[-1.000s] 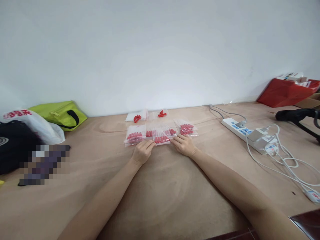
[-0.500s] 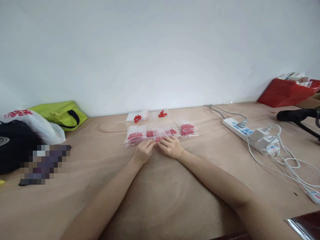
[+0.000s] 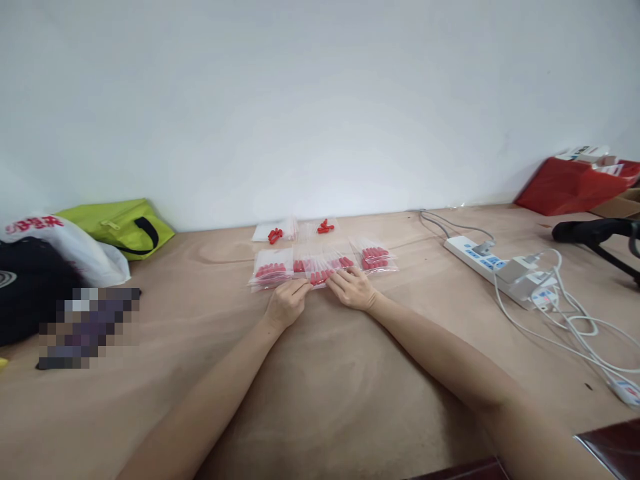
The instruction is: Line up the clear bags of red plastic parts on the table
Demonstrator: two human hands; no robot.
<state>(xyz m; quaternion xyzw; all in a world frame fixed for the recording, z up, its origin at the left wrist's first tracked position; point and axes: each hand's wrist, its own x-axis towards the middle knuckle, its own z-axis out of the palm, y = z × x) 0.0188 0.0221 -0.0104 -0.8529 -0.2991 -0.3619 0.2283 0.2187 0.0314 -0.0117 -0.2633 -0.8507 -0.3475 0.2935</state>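
A small clear plastic bag (image 3: 320, 276) holding a row of red, rounded pieces lies between my hands. My left hand (image 3: 288, 303) is closed, with thumb and forefinger pinching the bag's near left corner. My right hand (image 3: 355, 289) has its fingers bent together at the near right edge of the same bag, partly covering it. Left of it sits a stack of similar filled bags (image 3: 271, 269), and to the right a second stack (image 3: 376, 256). Behind, loose red pieces (image 3: 275, 235) rest on a pile of bags, with a few more red pieces (image 3: 325, 227) beside them.
A white power strip (image 3: 470, 255) with plugs and tangled cables lies to the right. Beyond it are a red bag (image 3: 563, 183) and a black object (image 3: 580, 231). A yellow-green bag (image 3: 120, 227), a white plastic bag (image 3: 83, 247) and a black bag (image 3: 35, 293) stand left.
My right hand has slid slightly to the right along the bag's near edge, uncovering more of the red pieces. My left hand stays almost where it was.
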